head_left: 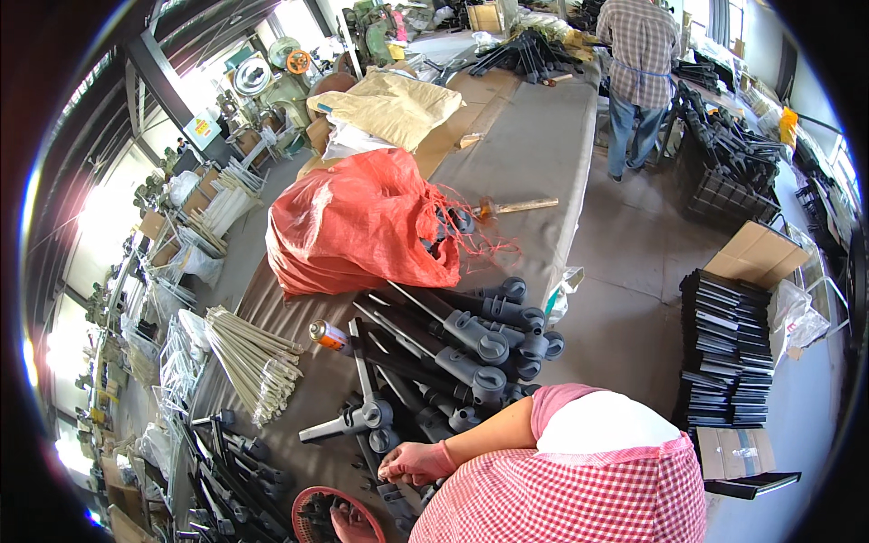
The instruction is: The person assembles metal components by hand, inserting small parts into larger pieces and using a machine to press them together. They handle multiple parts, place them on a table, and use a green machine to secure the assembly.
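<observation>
**A:** Report the right hand.

**B:** I have the right hand (416, 462) at the lower centre of the frame, just above a grey fitting (395, 500). Its fingertips are drawn together. I cannot tell whether a small part is clamped between them, or whether they touch the fitting.

**A:** Report the left hand.

**B:** I see the left hand (348, 523) inside the red basket (297, 511) at the lower edge, beside small dark parts (317, 516). It is partly hidden; I cannot tell whether its fingers are apart or closed.

**A:** Specify materials and shapes.

**B:** The basket has a smooth, rounded rim. Above the right hand I note a matte grey joint (373, 414) with a round hub and straight arms. At frame centre, grey knobbed connectors (487, 384) cap black tubes. Beyond them, a wrinkled red sack (353, 222) trails frayed strands across the table (529, 127).
</observation>
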The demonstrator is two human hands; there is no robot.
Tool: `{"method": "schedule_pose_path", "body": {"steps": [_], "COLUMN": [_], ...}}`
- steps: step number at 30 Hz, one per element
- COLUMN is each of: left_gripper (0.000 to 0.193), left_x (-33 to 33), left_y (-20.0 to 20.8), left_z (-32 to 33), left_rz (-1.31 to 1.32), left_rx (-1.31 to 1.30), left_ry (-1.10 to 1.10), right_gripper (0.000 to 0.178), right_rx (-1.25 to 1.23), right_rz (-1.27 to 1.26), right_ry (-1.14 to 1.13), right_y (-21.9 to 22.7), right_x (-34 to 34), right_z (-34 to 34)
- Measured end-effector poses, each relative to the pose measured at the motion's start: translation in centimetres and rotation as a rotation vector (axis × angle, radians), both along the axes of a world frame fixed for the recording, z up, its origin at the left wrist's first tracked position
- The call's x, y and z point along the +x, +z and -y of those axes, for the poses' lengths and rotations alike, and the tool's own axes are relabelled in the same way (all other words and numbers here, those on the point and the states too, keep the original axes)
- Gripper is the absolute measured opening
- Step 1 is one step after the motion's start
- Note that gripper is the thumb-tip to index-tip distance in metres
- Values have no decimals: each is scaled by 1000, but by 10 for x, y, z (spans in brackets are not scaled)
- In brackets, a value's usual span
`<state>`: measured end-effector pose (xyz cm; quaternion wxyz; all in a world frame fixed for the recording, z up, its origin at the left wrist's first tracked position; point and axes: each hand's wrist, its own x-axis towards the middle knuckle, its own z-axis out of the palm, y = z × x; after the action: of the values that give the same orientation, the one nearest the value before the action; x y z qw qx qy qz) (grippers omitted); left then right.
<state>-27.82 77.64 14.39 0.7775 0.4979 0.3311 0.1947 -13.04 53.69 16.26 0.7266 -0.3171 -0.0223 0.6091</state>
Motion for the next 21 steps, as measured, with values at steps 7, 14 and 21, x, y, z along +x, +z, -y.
{"method": "schedule_pose_path", "body": {"steps": [7,14,21], "left_gripper": [18,10,11], "left_x": [43,49,36], "left_y": [43,66,55], "left_z": [98,119,110], "left_rz": [62,42,80], "left_rx": [50,194,127], "left_ry": [-332,-358,-403], "right_gripper": [21,19,17], "right_rx": [-220,-190,-178], "right_rz": [894,945,714], "right_ry": [-395,-331,-144], "right_y": [44,47,55], "right_x": [-3,-4,3], "right_z": [27,24,24]}}
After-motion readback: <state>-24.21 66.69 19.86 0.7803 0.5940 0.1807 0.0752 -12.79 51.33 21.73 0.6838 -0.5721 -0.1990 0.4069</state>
